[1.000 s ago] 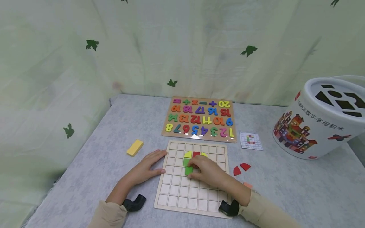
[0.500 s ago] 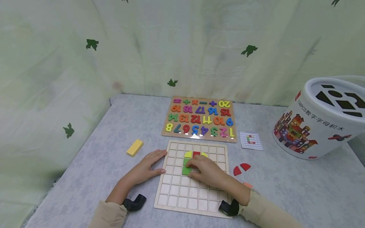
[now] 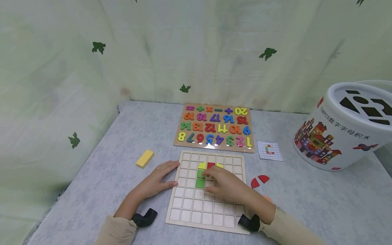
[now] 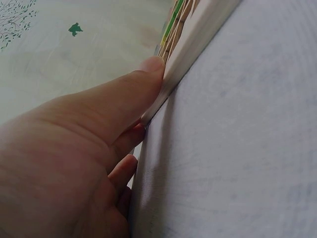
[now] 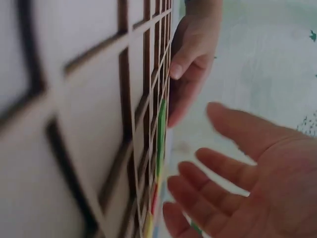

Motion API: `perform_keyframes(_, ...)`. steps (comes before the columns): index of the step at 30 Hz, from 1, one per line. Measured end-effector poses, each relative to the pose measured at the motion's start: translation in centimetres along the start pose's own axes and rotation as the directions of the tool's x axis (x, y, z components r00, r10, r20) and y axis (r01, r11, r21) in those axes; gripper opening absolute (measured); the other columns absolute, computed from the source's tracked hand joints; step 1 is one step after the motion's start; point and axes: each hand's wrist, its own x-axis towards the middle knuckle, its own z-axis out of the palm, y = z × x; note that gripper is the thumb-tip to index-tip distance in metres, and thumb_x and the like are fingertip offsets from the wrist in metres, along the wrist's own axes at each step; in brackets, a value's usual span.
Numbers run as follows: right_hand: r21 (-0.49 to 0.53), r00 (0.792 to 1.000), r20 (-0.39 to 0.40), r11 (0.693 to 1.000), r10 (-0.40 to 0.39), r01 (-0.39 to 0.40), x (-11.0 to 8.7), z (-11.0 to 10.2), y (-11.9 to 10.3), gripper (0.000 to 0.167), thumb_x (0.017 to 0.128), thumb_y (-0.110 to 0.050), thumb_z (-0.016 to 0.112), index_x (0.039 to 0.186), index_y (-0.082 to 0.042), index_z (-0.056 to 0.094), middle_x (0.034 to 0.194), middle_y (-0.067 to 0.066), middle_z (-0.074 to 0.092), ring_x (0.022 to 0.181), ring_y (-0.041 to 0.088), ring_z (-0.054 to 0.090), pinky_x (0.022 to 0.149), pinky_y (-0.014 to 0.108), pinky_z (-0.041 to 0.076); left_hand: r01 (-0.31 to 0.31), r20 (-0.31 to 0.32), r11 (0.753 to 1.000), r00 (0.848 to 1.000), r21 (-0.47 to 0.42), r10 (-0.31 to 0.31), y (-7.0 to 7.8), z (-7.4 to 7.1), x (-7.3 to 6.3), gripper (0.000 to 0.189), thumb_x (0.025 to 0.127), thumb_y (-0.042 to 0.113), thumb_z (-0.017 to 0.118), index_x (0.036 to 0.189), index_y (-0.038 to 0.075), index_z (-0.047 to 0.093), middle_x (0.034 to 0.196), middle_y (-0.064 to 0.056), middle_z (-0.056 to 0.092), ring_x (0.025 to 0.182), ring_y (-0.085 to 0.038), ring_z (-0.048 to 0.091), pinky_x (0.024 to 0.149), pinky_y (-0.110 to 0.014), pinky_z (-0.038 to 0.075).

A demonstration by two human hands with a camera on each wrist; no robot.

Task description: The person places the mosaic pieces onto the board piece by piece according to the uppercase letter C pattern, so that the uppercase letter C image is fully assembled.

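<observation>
A pale wooden grid board (image 3: 179, 203) lies flat on the table. Two green squares (image 3: 200, 183) sit in neighbouring cells, one behind the other. Beyond them are a yellow quarter-round piece (image 3: 201, 165), a red square (image 3: 210, 165) and another yellow piece (image 3: 219, 165), partly behind my right hand. My right hand (image 3: 228, 185) hovers over the board just right of the green squares; in the right wrist view its loosely bent fingers (image 5: 223, 166) hold nothing. My left hand (image 3: 158, 180) rests at the board's left edge, thumb and fingertips touching the rim (image 4: 183, 64).
Behind the board lies a number puzzle (image 3: 214, 128). A small pattern card (image 3: 270, 150) is at its right, before a large white bucket (image 3: 340, 136). Two red quarter-round pieces (image 3: 255, 183) and a partly hidden orange piece (image 3: 267, 198) lie right; a yellow block (image 3: 145, 159) lies left.
The nearer green square has shifted left into its cell, in line with the other. My right hand has let go of it and drawn slightly right, fingers parting. The left hand stays put.
</observation>
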Motion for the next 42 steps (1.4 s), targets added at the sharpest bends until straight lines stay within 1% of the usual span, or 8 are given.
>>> perform_keyframes(3,0.043,0.999,-0.039,0.999,0.008,-0.007,-0.8,-1.2,-0.4,0.045,0.083,-0.028,0.066,0.123,-0.014,0.054,0.114,-0.004,0.054,0.101,0.013,0.052,0.083,0.031,0.046,-0.003,-0.003,1.0,1.0,0.001,0.003,0.0,0.0,0.0,0.071,0.082,0.043,0.061,0.141,0.014,0.033,0.143,-0.003,0.03,0.133,-0.028,0.017,0.104,-0.05,0.017)
perform_keyframes(8,0.042,0.987,-0.16,0.999,0.007,0.0,-2.6,-3.0,-0.2,0.048,0.079,-0.026,0.07,0.122,-0.013,0.053,0.119,-0.005,0.052,0.109,0.015,0.049,0.086,0.033,0.046,-0.001,-0.004,1.0,1.0,0.002,0.001,0.0,0.0,0.0,0.071,0.082,0.043,0.061,0.141,0.014,0.032,0.143,-0.004,0.03,0.133,-0.028,0.016,0.104,-0.051,0.016)
perform_keyframes(16,-0.003,0.961,-0.268,0.997,0.069,-0.072,-6.0,-4.4,2.2,0.049,0.078,-0.024,0.071,0.122,-0.01,0.053,0.12,0.0,0.052,0.111,0.019,0.048,0.086,0.04,0.045,0.003,-0.002,1.0,1.0,-0.002,-0.003,-0.1,0.0,0.0,0.071,0.082,0.043,0.061,0.141,0.015,0.032,0.143,-0.004,0.03,0.133,-0.028,0.017,0.103,-0.052,0.017)
perform_keyframes(20,-0.012,0.953,-0.268,0.989,0.141,-0.149,-7.2,-4.2,3.7,0.049,0.078,-0.022,0.071,0.121,-0.007,0.054,0.118,0.004,0.053,0.105,0.022,0.051,0.083,0.04,0.047,0.004,-0.004,1.0,1.0,-0.001,-0.004,0.0,0.0,0.0,0.071,0.082,0.043,0.061,0.141,0.015,0.032,0.143,-0.004,0.03,0.133,-0.028,0.017,0.103,-0.052,0.017)
perform_keyframes(24,-0.014,0.949,-0.248,0.978,0.197,-0.206,-8.0,-3.9,5.0,0.048,0.078,-0.021,0.071,0.121,-0.006,0.054,0.115,0.005,0.055,0.1,0.021,0.053,0.08,0.037,0.048,0.003,-0.003,1.0,1.0,-0.001,-0.003,0.0,0.0,0.0,0.071,0.082,0.042,0.061,0.141,0.014,0.032,0.143,-0.004,0.03,0.133,-0.029,0.017,0.103,-0.051,0.017)
perform_keyframes(32,-0.04,0.938,-0.222,0.959,0.265,-0.281,-8.2,-3.2,6.6,0.046,0.077,-0.02,0.072,0.117,-0.006,0.055,0.105,0.003,0.054,0.087,0.013,0.051,0.074,0.031,0.048,0.005,-0.003,1.0,1.0,0.004,-0.005,-0.1,0.1,0.0,0.071,0.082,0.042,0.061,0.141,0.015,0.032,0.143,-0.004,0.03,0.133,-0.029,0.017,0.104,-0.051,0.017)
perform_keyframes(36,-0.084,0.939,-0.237,0.957,0.25,-0.277,-8.2,-2.8,7.0,0.044,0.076,-0.018,0.073,0.115,-0.005,0.056,0.1,0.003,0.053,0.083,0.011,0.049,0.07,0.029,0.047,-0.004,-0.006,1.0,1.0,0.001,0.004,-0.1,0.1,0.0,0.07,0.082,0.041,0.062,0.14,0.014,0.033,0.143,-0.004,0.03,0.133,-0.029,0.017,0.104,-0.051,0.017)
perform_keyframes(42,-0.091,0.951,-0.239,0.971,0.195,-0.222,-8.2,-2.6,7.0,0.038,0.078,-0.01,0.071,0.113,-0.005,0.057,0.105,0.003,0.055,0.092,0.014,0.052,0.078,0.032,0.048,-0.011,-0.006,1.0,1.0,-0.006,0.011,0.0,0.1,0.1,0.069,0.082,0.039,0.062,0.14,0.013,0.034,0.143,-0.004,0.031,0.133,-0.029,0.017,0.104,-0.051,0.016)
